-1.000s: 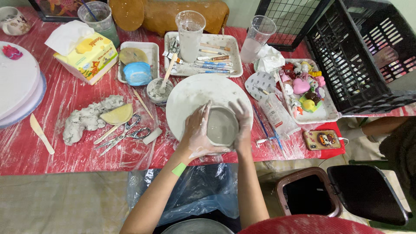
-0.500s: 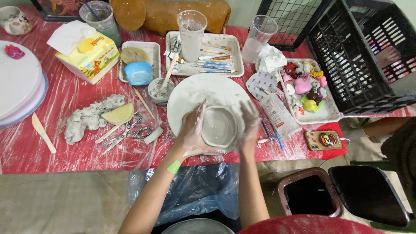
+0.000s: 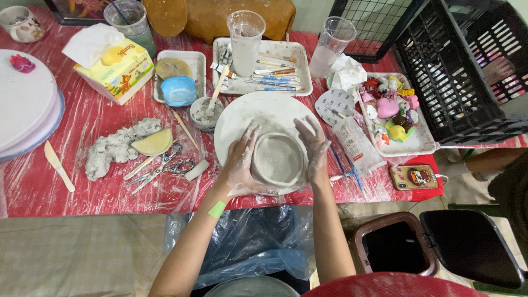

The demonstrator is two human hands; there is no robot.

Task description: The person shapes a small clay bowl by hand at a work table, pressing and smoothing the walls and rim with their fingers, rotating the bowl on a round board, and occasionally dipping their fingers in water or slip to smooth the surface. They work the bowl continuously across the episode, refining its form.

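A small grey clay bowl (image 3: pixel 278 158) sits on a round white board (image 3: pixel 258 113) at the near edge of the red table. My left hand (image 3: pixel 237 164) cups the bowl's left wall, smeared with wet clay, with a green band on its forearm. On the opposite side, my right hand (image 3: pixel 313 147) presses against the right wall. Both hands hold the bowl between them.
Left of the board lie a lump of grey clay (image 3: pixel 113 148), a yellow sponge (image 3: pixel 153 142), scissors (image 3: pixel 164 168) and a small cup of slip (image 3: pixel 206 113). Trays of brushes (image 3: pixel 275 69) and clay figures (image 3: pixel 393 113) stand behind. A black crate (image 3: pixel 467 66) fills the right; a bin (image 3: pixel 393 247) stands below.
My hands have shifted slightly around the bowl, the left sliding lower along its wall. The bowl stays on the board.
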